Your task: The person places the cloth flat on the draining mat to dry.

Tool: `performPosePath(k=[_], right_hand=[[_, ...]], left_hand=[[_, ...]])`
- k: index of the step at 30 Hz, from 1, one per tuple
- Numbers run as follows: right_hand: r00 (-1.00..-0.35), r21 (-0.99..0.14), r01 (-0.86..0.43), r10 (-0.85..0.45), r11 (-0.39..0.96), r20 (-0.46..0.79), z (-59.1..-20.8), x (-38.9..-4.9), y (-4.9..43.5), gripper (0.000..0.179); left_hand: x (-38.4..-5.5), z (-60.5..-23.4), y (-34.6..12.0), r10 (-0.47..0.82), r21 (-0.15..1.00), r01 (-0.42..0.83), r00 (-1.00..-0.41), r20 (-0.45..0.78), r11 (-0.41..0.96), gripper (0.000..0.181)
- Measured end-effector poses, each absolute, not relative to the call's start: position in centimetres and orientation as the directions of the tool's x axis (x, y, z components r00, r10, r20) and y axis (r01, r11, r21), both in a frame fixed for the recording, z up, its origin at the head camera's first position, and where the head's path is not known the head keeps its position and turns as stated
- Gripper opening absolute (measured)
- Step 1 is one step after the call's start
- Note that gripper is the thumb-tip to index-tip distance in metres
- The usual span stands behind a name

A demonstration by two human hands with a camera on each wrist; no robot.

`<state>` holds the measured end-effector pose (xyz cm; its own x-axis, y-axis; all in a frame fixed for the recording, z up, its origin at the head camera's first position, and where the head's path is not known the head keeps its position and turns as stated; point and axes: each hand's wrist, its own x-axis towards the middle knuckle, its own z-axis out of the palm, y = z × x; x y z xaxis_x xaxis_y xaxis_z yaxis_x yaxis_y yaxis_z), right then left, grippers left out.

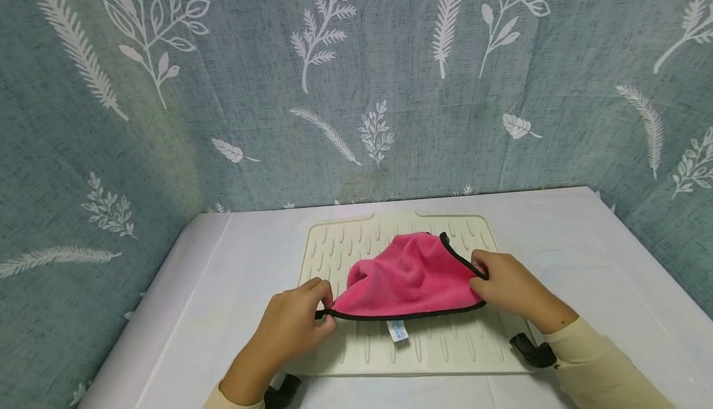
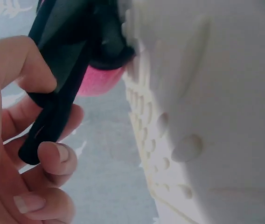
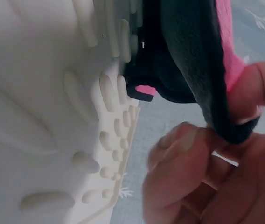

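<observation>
A pink cleaning cloth (image 1: 409, 282) with black edging and a dark underside is bunched over the cream ribbed mat (image 1: 434, 362). My left hand (image 1: 295, 316) pinches its near left corner between thumb and fingers, and in the left wrist view the black edging (image 2: 53, 116) runs between them. At the right corner, my right hand (image 1: 509, 282) grips the edging, with thumb and fingers closed round it in the right wrist view. The near edge stretches between both hands, raised over the mat. Below it hangs a small white label (image 1: 398, 331). The cloth's far part is folded and crumpled.
The mat lies on a table covered in white cloth (image 1: 245, 273). Grey-green fabric with white leaf prints (image 1: 345, 118) hangs behind the table and along its sides. Black straps (image 1: 533, 352) are on both wrists.
</observation>
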<state>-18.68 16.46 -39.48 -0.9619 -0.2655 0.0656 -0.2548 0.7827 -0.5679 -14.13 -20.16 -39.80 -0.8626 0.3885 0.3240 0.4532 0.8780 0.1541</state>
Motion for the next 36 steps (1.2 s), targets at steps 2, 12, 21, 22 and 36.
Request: performPosePath(k=[2,12,21,22,36], right_hand=[[-0.956,-0.541,-0.263,-0.29,0.799,0.037,-39.5,-18.7,16.5,0.023],[-0.912,-0.487,-0.287,-0.391,0.825,-0.123,-39.5,-18.3,16.8,0.01],[-0.862,-0.51,-0.282,-0.448,0.813,-0.237,-39.5,-18.1,17.6,0.011],[-0.858,-0.512,-0.283,-0.452,0.811,-0.242,-39.5,-18.1,17.6,0.011],[-0.788,-0.599,-0.266,-0.528,0.755,-0.316,-39.4,-18.3,18.7,0.015]], left_hand=[[-14.0,-39.7,-20.3,0.39,0.172,0.453,-0.869,0.306,0.875,0.022],[-13.4,-39.5,-20.4,0.415,0.193,0.427,-0.904,0.101,0.884,0.019],[-12.9,-39.2,-20.4,0.411,0.201,0.401,-0.912,-0.012,0.894,0.025],[-12.9,-39.1,-20.4,0.41,0.207,0.397,-0.912,-0.024,0.894,0.026],[-12.7,-38.6,-20.8,0.415,0.236,0.387,-0.906,-0.08,0.891,0.026]])
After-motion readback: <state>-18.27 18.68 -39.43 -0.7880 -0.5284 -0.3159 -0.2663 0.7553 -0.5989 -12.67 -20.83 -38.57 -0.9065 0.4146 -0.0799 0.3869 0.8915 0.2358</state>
